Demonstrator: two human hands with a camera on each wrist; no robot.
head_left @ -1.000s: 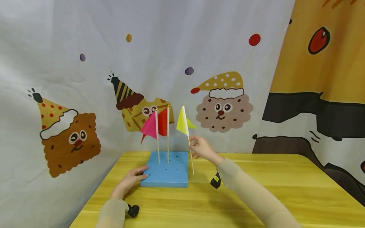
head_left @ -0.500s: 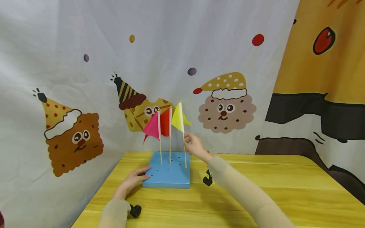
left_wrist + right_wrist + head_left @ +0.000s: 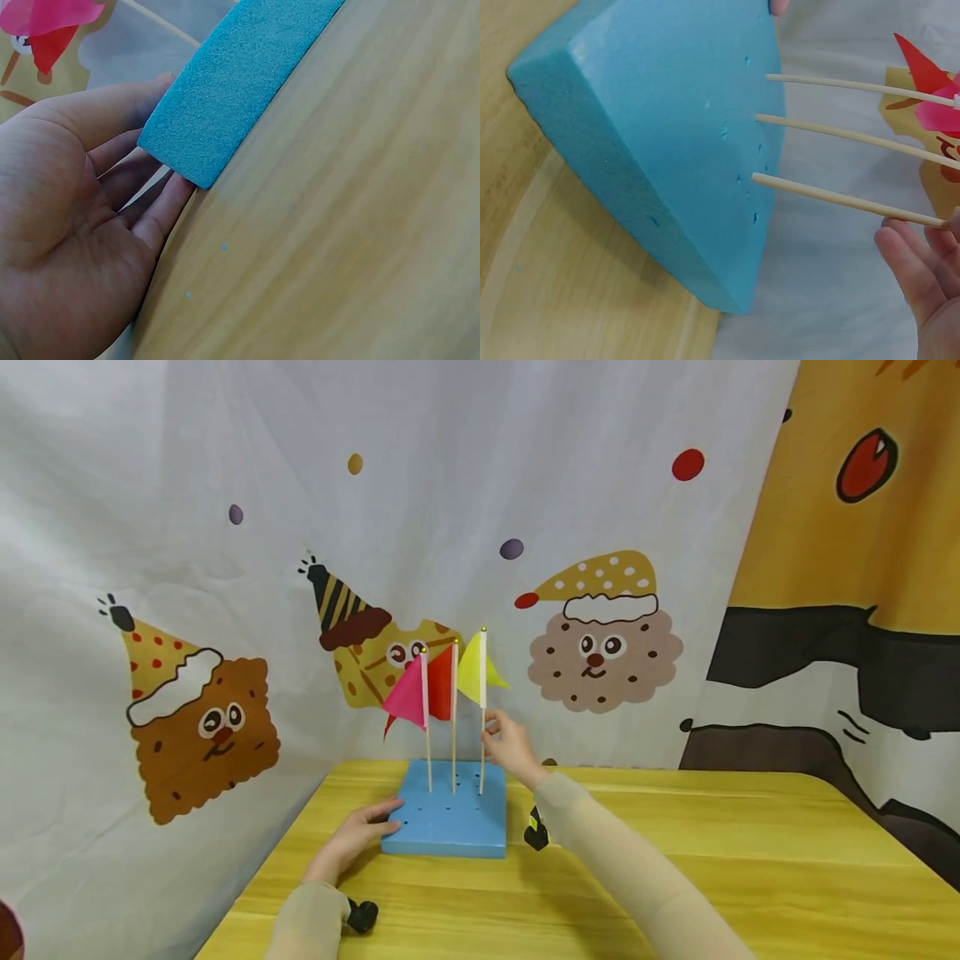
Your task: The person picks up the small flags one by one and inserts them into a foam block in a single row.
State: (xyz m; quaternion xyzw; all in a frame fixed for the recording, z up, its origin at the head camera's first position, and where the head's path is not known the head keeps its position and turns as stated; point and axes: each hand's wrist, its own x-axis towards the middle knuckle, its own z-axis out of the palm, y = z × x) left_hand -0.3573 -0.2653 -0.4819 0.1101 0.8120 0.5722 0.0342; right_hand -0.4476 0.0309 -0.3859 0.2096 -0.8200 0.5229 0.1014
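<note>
A blue foam block (image 3: 450, 828) with small holes in its top lies on the wooden table. My left hand (image 3: 352, 842) rests against its left side, thumb over the top edge and fingers along the side, fairly straight in the left wrist view (image 3: 67, 195). My right hand (image 3: 513, 747) pinches the thin wooden stick (image 3: 840, 197) of a yellow flag (image 3: 471, 670), held upright over the block's right part. In the right wrist view the stick's tip is right at the foam surface beside a hole. A pink flag (image 3: 407, 695) and a red flag (image 3: 443, 687) stand in the block.
The wooden table (image 3: 675, 843) extends to the right and front of the block. Behind it hangs a white curtain (image 3: 420, 485) printed with cartoon biscuits. A black wrist camera (image 3: 536, 831) is on the right wrist, another (image 3: 363, 917) on the left.
My right hand has carried the yellow flag left from beside the block to over its top, turning the stick from tilted to upright. The left hand keeps its place on the block.
</note>
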